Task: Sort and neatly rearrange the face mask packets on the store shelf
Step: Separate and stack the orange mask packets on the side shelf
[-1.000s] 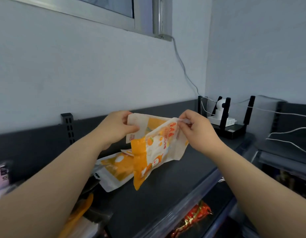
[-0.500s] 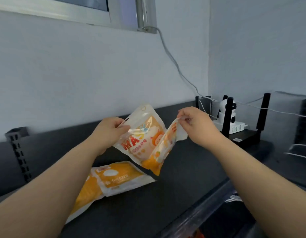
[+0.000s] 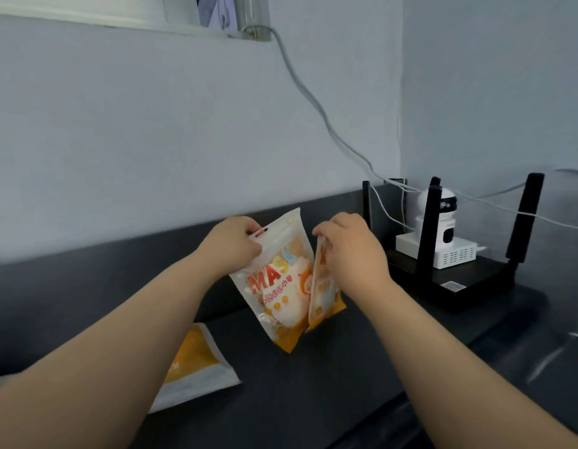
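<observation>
Our left hand [image 3: 231, 246] pinches a white-and-orange plastic mask packet [image 3: 278, 286] by its top, our right hand [image 3: 349, 251] a second packet [image 3: 323, 293], edge-on. Both hang upright, side by side, left of the black router [image 3: 449, 286]. A third packet [image 3: 197, 367] lies flat farther left, nearer our left hand.

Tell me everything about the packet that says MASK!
The MASK packet is a shiny white plastic pouch with an orange bottom, red-orange letters, a cartoon picture and a hang slot on top. It hangs upright, slightly tilted, above the dark shelf. The left hand pinches its top corner. A second packet, in the right hand, meets its right edge.
</observation>
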